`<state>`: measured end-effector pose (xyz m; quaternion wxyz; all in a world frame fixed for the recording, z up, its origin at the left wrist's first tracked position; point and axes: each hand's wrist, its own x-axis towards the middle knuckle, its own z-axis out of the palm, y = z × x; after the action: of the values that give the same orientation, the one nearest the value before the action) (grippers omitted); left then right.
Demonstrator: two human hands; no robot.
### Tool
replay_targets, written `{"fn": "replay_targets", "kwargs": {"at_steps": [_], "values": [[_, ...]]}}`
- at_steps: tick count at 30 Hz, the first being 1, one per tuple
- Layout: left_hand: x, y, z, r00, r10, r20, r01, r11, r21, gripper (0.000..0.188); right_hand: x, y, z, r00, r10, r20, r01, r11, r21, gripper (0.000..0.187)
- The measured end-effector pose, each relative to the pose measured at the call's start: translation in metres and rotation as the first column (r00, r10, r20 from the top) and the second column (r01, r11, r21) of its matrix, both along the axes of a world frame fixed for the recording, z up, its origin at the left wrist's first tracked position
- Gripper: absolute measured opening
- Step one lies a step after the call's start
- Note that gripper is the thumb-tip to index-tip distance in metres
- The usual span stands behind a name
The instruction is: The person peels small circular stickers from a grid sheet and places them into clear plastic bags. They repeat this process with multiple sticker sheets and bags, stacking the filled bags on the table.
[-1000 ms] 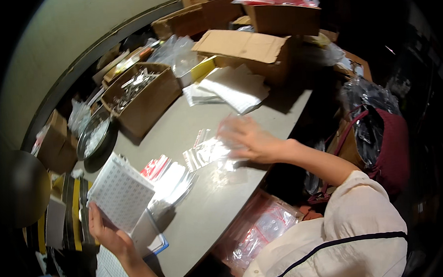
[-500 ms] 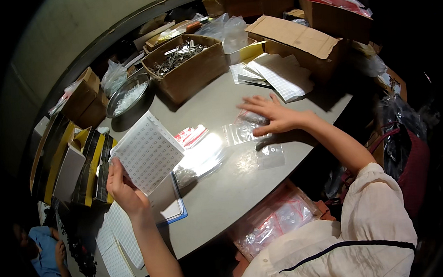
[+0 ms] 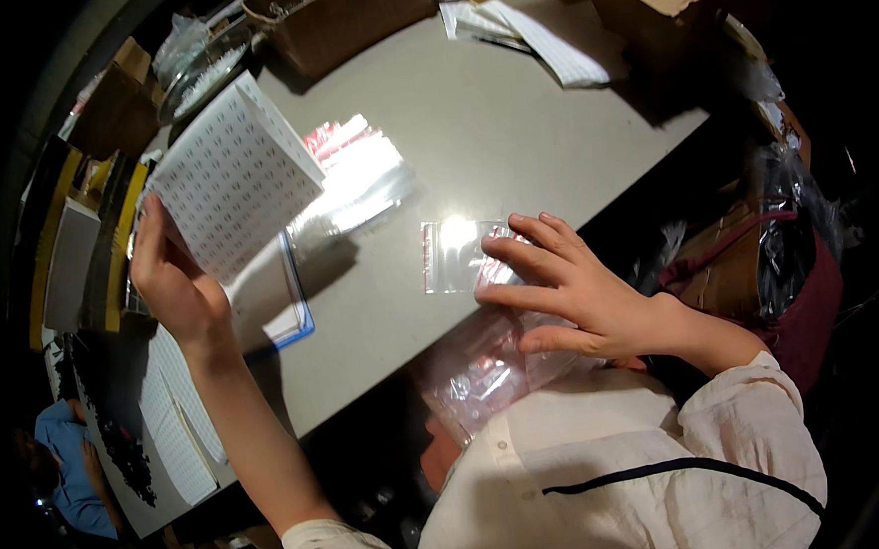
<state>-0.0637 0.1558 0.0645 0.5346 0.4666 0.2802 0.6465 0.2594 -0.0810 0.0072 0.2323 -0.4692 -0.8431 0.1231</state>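
My left hand (image 3: 177, 288) grips a folded sheet of labels (image 3: 241, 176), white with rows of small dark print, and holds it raised over the table's left part. My right hand (image 3: 585, 302) is spread with fingers apart at the table's front edge. By its fingertips lies a small clear zip bag (image 3: 449, 259) with a red strip, partly hidden by the fingers. Below that hand, on my lap, rests a heap of clear bags (image 3: 479, 372) with reddish lines. A stack of shiny clear bags (image 3: 360, 184) with red edges lies beyond the label sheet.
A blue-edged board with paper (image 3: 288, 317) and more label sheets (image 3: 174, 428) lie at left. Yellow-and-black holders (image 3: 115, 252) stand behind them. Cardboard boxes (image 3: 347, 26), a bowl of clear bits (image 3: 206, 78) and papers (image 3: 547, 40) line the far side. A person in blue (image 3: 77, 472) is at lower left.
My right hand has moved from the tabletop toward me, to the front edge over my lap. Bags that lay beneath it have left the tabletop. The view has tilted downward.
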Motion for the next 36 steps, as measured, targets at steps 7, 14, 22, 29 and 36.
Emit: {"fn": "replay_targets", "kwargs": {"at_steps": [7,14,22,29,36], "values": [[0.009,-0.008,-0.002,0.995,-0.092,-0.033,0.094,0.994,0.058,0.026,0.007,-0.025,0.035,0.84,-0.076,-0.537,-0.088,0.958,-0.273,0.025],[0.032,-0.027,-0.007,0.976,-0.055,-0.209,0.071,0.995,0.071,0.026,0.002,0.032,0.084,0.862,-0.021,-0.506,0.052,0.998,0.046,0.016],[0.044,-0.044,0.0,0.932,-0.102,-0.348,0.146,0.984,0.103,0.028,-0.035,0.147,0.099,0.954,0.142,-0.264,-0.026,0.916,0.4,0.03],[0.048,-0.045,-0.019,0.879,-0.263,-0.397,0.284,0.959,-0.006,0.03,-0.077,0.188,0.088,0.955,0.256,-0.148,-0.149,0.848,0.508,0.023],[0.057,-0.054,-0.009,0.853,-0.42,-0.31,0.378,0.907,-0.188,0.03,-0.07,0.184,0.071,0.983,0.176,-0.05,-0.113,0.801,0.588,0.021]]}}
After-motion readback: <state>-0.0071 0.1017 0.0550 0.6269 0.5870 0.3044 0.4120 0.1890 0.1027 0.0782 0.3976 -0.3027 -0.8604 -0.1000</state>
